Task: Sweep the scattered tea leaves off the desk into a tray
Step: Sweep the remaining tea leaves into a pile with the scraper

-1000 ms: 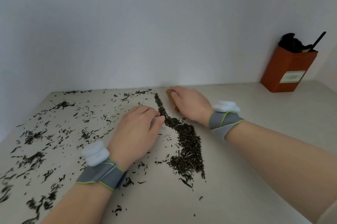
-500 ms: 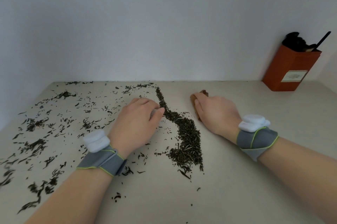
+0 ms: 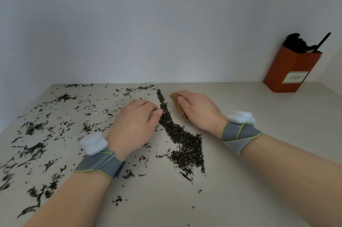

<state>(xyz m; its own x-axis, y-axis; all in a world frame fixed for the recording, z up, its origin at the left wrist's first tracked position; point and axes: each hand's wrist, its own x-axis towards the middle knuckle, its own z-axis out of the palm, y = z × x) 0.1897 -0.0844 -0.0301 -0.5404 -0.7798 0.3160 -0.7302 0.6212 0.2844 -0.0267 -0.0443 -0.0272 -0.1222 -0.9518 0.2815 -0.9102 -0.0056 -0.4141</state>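
Observation:
Dark tea leaves lie scattered (image 3: 37, 128) over the left half of the pale desk (image 3: 259, 180). A dense ridge of tea leaves (image 3: 177, 134) runs from the back edge toward me and widens into a heap. My left hand (image 3: 135, 125) rests just left of the ridge, fingers curled, thumb tip touching the leaves, with something small and pale pinched under the thumb. My right hand (image 3: 199, 110) lies just right of the ridge, fingers closed over a small brown wooden tray (image 3: 174, 100) pressed against the desk; most of the tray is hidden.
An orange-brown box (image 3: 292, 73) with dark tools sticking out stands at the back right corner against the wall. The white wall (image 3: 166, 32) bounds the desk's back edge. Both wrists wear grey bands with white pads.
My right hand with the wooden tray slid right, away from the ridge, then came back close to it. My left hand has stayed at the ridge's left side.

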